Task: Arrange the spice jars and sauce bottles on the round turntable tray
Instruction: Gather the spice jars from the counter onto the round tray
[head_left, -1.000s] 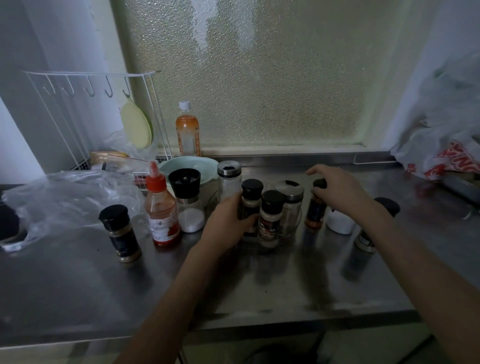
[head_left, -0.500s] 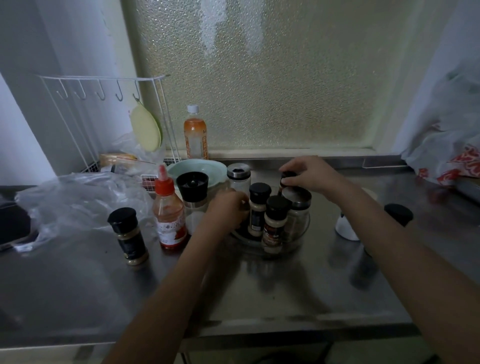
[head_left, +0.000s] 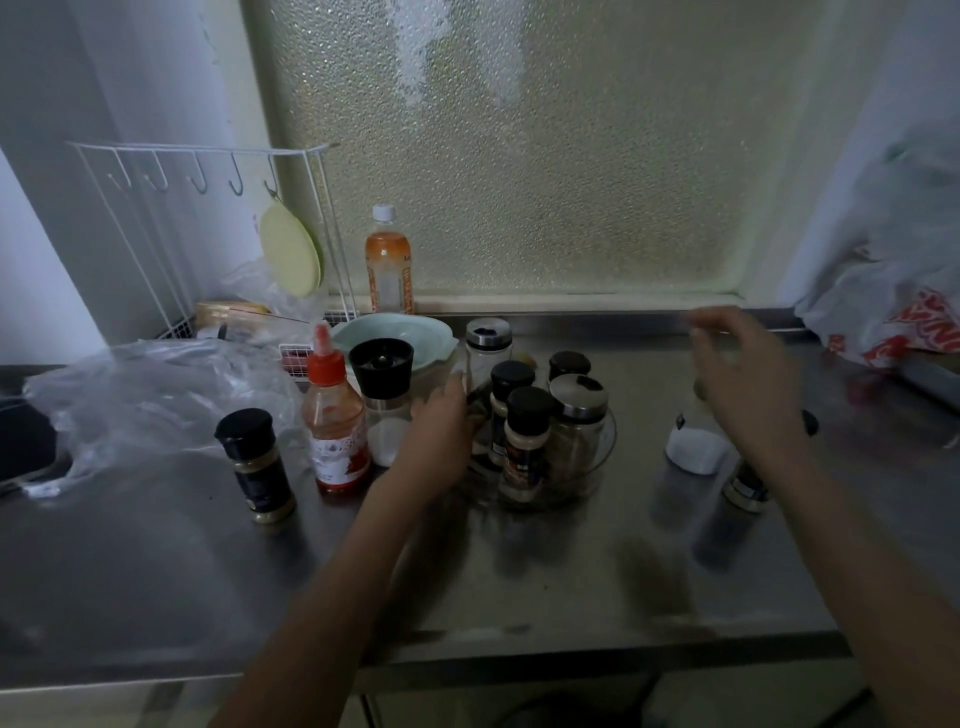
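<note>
A clear round turntable tray (head_left: 605, 452) sits mid-counter with several jars on it: a steel-lidded glass jar (head_left: 487, 345) at the back left, a black-lidded jar (head_left: 569, 364) at the back, another steel-lidded jar (head_left: 577, 421), and two black-lidded spice jars (head_left: 511, 387) (head_left: 527, 441) in front. My left hand (head_left: 441, 428) is curled on the tray's left rim, thumb by the glass jar. My right hand (head_left: 743, 374), blurred and spread with nothing in it, hovers over a white-based jar (head_left: 693, 449) and a dark jar (head_left: 745, 486) right of the tray.
Left of the tray stand a black-topped grinder (head_left: 382, 395), a red sauce bottle (head_left: 335, 421) and a black-lidded spice jar (head_left: 258, 465). A pale green bowl (head_left: 395, 332), an orange drink bottle (head_left: 388, 265), a white wire rack (head_left: 197, 156) and plastic bags (head_left: 156, 395) (head_left: 893, 322) crowd the back.
My right hand carried a small black-lidded jar from right of the tray onto its back, let go, and swung right. My left hand stayed at the tray's left rim.
</note>
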